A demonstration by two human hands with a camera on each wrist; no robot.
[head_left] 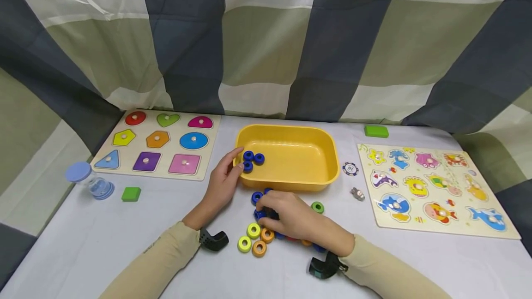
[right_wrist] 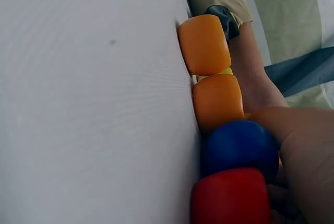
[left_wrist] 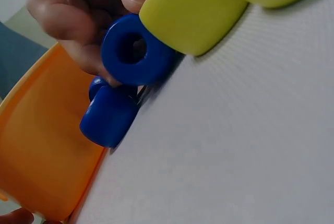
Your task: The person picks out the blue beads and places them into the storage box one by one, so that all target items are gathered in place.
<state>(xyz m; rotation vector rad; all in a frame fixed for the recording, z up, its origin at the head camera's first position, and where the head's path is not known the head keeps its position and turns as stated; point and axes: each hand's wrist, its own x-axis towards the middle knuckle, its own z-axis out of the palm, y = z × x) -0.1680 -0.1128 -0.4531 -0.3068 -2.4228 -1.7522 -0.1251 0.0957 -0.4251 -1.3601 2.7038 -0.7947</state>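
Note:
My left hand [head_left: 222,181] grips the left rim of a yellow tray [head_left: 291,182], thumb at the inner side. Inside the tray near that thumb lie three blue ring beads [head_left: 248,156]. In front of the tray my right hand [head_left: 291,216] reaches down among loose beads, its fingertips pinching a blue ring bead [left_wrist: 117,59], whose hole shows in the left wrist view. Other blue beads [left_wrist: 108,117] sit between it and the tray. Yellow-green beads [head_left: 244,244] and orange beads [head_left: 259,248] lie nearer. A red bead [right_wrist: 229,198] is partly hidden under my right hand.
A shapes puzzle board [head_left: 166,151] lies at left, by a small clear bottle [head_left: 99,187] and a green block [head_left: 131,194]. At right are a sea-animal puzzle board [head_left: 403,197], another green block [head_left: 376,131], a round chip [head_left: 350,169] and a small grey figure [head_left: 357,194].

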